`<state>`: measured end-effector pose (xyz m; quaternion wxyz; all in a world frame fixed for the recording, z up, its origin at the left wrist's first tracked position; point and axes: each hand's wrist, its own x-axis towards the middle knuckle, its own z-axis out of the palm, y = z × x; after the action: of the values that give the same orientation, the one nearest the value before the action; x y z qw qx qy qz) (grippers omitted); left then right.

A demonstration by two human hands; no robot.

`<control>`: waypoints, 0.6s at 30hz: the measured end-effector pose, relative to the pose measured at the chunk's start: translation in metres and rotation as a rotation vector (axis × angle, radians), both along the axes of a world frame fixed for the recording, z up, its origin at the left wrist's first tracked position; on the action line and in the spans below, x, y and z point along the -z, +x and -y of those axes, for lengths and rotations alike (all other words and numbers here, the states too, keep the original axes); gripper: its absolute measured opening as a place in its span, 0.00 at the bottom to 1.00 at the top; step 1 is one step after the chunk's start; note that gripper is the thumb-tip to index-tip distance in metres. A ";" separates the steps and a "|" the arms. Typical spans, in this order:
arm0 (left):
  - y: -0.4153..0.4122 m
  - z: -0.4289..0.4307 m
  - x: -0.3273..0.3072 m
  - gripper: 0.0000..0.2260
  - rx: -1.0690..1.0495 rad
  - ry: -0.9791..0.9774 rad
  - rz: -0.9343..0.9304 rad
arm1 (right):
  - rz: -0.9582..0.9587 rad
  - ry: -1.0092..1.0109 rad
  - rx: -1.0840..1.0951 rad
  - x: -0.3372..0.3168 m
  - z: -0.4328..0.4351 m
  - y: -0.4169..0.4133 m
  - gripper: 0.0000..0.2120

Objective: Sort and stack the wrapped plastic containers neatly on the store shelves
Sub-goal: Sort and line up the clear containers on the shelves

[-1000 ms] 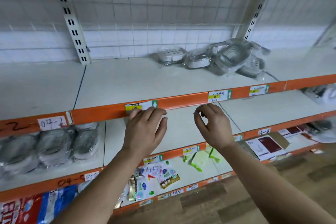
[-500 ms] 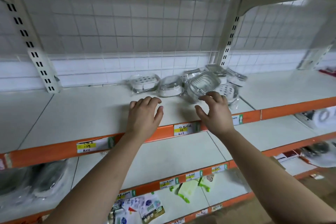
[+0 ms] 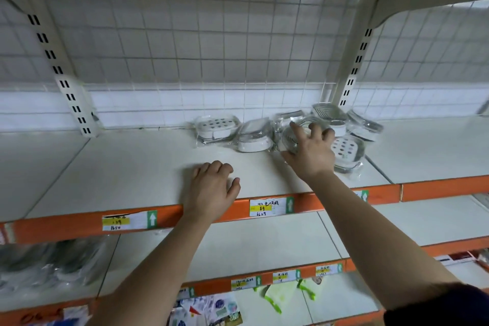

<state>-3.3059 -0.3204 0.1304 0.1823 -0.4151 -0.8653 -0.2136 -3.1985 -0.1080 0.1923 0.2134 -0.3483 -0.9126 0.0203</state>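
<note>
Several plastic containers in clear wrap lie in a loose cluster at the back of the white shelf (image 3: 127, 167). A white one with a perforated lid (image 3: 217, 127) is furthest left, with a white oval one (image 3: 255, 137) beside it. My right hand (image 3: 309, 153) reaches into the cluster, and its fingers curl over a clear ribbed container (image 3: 288, 139). Just right of that hand lies another perforated container (image 3: 348, 151), with more wrapped ones (image 3: 365, 124) behind. My left hand (image 3: 211, 188) rests on the shelf's front, fingers loosely bent, holding nothing.
The shelf has an orange front edge (image 3: 436, 188) with price labels (image 3: 267, 206). A slotted upright post (image 3: 352, 74) stands right behind the cluster, with wire grid backing. Lower shelves hold wrapped goods (image 3: 47, 264) at left and small packets (image 3: 211, 309) below.
The view has risen to the upper shelf. My right hand moved forward from the shelf front onto the clear container. My left hand settled on the shelf surface.
</note>
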 end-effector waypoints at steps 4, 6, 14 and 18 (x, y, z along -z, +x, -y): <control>0.000 0.001 0.001 0.19 0.001 0.019 -0.006 | 0.014 -0.014 -0.073 -0.003 -0.003 0.000 0.28; 0.000 0.001 0.001 0.19 -0.004 0.036 -0.005 | 0.009 -0.039 -0.116 -0.003 -0.004 0.005 0.26; -0.014 -0.024 -0.014 0.23 -0.017 0.203 0.120 | -0.042 -0.020 -0.212 0.024 -0.005 0.029 0.20; -0.020 -0.057 -0.026 0.24 0.020 0.239 0.098 | -0.125 0.041 -0.224 0.033 -0.008 0.040 0.20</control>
<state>-3.3261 -0.2634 0.1564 0.1860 -0.3882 -0.8374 -0.3370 -3.1583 -0.0997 0.1592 0.2733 -0.2378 -0.9309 0.0470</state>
